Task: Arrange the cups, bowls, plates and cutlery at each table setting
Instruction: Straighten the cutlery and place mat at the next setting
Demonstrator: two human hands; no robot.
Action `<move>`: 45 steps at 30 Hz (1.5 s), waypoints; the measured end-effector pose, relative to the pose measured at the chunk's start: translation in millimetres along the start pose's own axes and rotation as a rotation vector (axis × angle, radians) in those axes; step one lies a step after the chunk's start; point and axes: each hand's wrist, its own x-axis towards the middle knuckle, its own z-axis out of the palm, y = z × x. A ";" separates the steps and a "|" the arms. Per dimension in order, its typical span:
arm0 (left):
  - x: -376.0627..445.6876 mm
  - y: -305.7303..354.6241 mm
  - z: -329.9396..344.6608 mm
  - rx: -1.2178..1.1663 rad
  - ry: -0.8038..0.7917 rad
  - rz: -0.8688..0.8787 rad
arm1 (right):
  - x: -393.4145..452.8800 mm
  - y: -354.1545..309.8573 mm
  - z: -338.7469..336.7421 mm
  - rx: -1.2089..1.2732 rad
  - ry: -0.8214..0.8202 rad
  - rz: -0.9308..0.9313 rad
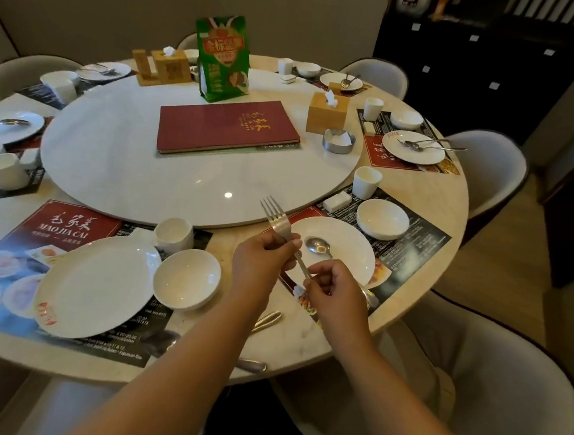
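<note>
Steel table fork (pixel 279 225) held over the near-left rim of the round white plate (pixel 337 250), tines raised toward the white marble turntable (pixel 196 157). Left hand (pixel 261 257) pinched around the fork's neck; right hand (pixel 332 290) closed on the handle end. Steel spoon (pixel 318 246) lying bowl-up on the plate, just right of the fork. Small white bowl (pixel 382 218) and white cup (pixel 366 182) beyond the plate, on the printed placemat (pixel 415 239). Risks, as judged: fork lowered across the spoon, knocking it askew; handle released past the plate edge, tipping onto the round beige counter (pixel 423 197); handover between hands loosening the hold.
</note>
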 end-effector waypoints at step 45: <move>2.2 -30.0 -21.5 -0.128 0.108 -0.453 | 63.9 30.5 10.6 -0.464 0.044 -0.209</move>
